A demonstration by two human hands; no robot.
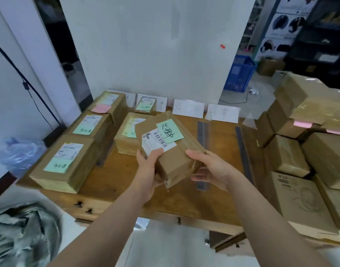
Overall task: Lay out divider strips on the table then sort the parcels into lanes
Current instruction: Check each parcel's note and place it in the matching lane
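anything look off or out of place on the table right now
On the left, the farthest parcel carries a pink note, while the two nearer ones carry green notes, so it may be misfiled. The held parcel, in the left hand and right hand, is tilted only because it is not yet placed.

Left hand [148, 170], right hand [210, 168], seemingly curled
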